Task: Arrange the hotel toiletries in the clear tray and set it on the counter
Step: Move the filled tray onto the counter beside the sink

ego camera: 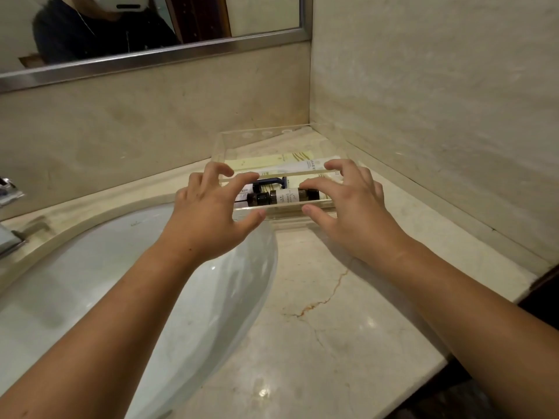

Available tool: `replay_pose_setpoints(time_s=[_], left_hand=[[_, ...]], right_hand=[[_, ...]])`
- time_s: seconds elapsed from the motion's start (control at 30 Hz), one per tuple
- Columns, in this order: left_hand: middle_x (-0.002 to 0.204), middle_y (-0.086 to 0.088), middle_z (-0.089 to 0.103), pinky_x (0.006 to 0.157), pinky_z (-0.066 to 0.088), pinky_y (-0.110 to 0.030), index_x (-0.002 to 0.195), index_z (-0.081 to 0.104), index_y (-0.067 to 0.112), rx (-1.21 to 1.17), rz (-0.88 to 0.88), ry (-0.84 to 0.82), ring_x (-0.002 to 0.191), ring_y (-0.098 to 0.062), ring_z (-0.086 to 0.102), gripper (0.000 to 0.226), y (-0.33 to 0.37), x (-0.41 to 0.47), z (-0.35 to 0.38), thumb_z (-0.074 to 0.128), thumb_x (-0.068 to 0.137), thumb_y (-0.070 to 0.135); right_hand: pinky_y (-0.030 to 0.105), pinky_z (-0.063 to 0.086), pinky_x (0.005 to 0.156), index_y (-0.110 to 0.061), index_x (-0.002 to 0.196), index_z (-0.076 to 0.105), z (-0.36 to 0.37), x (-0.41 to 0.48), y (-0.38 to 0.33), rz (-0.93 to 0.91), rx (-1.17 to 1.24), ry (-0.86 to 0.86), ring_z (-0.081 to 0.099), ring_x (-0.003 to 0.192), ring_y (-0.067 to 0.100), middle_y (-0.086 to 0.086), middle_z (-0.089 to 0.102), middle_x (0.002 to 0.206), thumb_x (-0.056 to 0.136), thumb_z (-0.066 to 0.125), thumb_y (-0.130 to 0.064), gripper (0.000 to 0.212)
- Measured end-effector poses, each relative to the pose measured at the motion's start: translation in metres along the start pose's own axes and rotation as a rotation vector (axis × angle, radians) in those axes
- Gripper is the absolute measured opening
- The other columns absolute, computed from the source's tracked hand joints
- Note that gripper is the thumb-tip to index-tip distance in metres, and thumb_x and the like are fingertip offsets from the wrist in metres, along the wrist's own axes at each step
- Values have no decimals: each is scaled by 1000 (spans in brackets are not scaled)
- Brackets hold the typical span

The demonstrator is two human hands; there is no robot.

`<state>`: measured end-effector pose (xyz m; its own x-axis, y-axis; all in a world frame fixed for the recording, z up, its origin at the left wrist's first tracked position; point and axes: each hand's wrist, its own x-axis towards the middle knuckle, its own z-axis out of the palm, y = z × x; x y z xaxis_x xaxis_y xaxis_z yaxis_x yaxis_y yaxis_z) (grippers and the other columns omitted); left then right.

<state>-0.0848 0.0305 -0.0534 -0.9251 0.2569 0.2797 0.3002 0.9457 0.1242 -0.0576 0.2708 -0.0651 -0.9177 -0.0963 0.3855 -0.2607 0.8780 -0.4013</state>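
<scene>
Left hand, right hand | fingers curled over clear tray, grip unclear | bottles partly hidden

- The left arm and right arm are bare up to the picture's edge.
- The left hand and right hand are bare, with short nails.
- In the mirror, the person wears a dark top.
- A thin white cord runs down it.
- There is a white mask with a dark slot.
</scene>
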Motion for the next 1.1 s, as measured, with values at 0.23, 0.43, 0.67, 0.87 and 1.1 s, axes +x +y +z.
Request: replay_pose_setpoints(time_s=[0.23,0.43,0.67,0.87,1.1], left_hand=[[139,7,38,112,27,-45,147,44,43,7,45,-47,129,-23,36,59,11,7,6,36,90,55],[136,9,44,109,30,-44,147,44,41,6,64,-16,124,-21,42,58,14,7,9,34,91,50],[125,6,55,97,41,-39,135,53,30,-62,33,165,112,-18,55,50,9,0,13,54,90,51],[128,5,61,97,45,-38,135,60,25,-80,52,218,116,-19,56,46,-5,-5,20,55,97,51],[121,2,56,92,50,-38,125,67,30,-140,-2,293,111,-18,51,36,-3,1,25,65,93,47]], right_hand=[[41,20,116,-43,134,60,1,-1,-3,10,-30,-17,28,143,20,-1,39,151,97,58,-47,37],[41,21,115,-43,134,60,2,0,-5,14,-50,-26,28,143,21,1,40,150,97,58,-47,38],[41,21,117,-43,136,60,7,5,-5,31,-45,5,28,143,21,0,39,151,97,58,-48,39],[47,22,117,-47,135,61,15,9,-5,-3,-67,32,27,143,22,-1,38,154,98,57,-46,36],[49,20,118,-48,137,58,22,17,-2,20,-96,55,20,149,26,0,29,163,99,57,-46,38]])
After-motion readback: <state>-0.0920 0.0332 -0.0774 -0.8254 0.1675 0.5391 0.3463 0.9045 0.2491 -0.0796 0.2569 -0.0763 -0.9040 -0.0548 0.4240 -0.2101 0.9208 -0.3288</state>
